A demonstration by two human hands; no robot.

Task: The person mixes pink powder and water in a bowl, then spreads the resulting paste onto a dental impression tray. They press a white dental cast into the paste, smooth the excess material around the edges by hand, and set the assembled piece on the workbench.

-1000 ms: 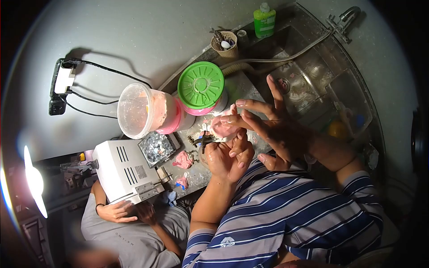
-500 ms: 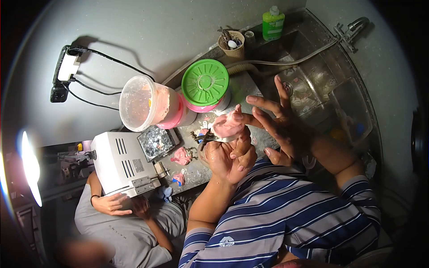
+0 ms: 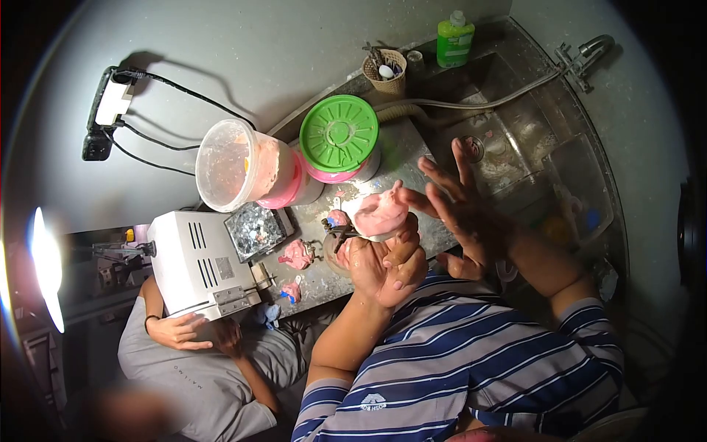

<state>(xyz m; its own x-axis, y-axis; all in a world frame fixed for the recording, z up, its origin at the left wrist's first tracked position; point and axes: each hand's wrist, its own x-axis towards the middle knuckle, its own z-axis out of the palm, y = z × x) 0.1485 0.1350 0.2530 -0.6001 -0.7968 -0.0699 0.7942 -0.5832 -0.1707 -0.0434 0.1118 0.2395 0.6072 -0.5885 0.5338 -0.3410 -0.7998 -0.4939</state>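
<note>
My left hand (image 3: 390, 269) is closed around a dental cast of wet-looking pink plaster (image 3: 379, 214), held up above the counter. A dark metal hinge piece (image 3: 339, 237), like part of a dental articulator, sticks out at the cast's left side. A small pink peak rises from the cast's upper right edge. Beside that edge is my right hand (image 3: 471, 217), open with its fingers spread. One fingertip is at or very near the plaster; whether it touches I cannot tell. Two more pink plaster pieces, a larger one (image 3: 297, 254) and a smaller one with blue (image 3: 292, 292), lie on the counter.
On the counter (image 3: 335, 283) stand a tub with a green lid (image 3: 339, 134) and an open clear tub (image 3: 224, 166). A white machine (image 3: 195, 261) is at left, where a co-worker's hand (image 3: 178, 331) rests. The sink (image 3: 508, 140) lies at right, with a green bottle (image 3: 454, 44) behind.
My right hand has shifted slightly down, its fingertip sliding from the top of the pink plaster to its right edge. My left hand still holds the cast, slightly further right.
</note>
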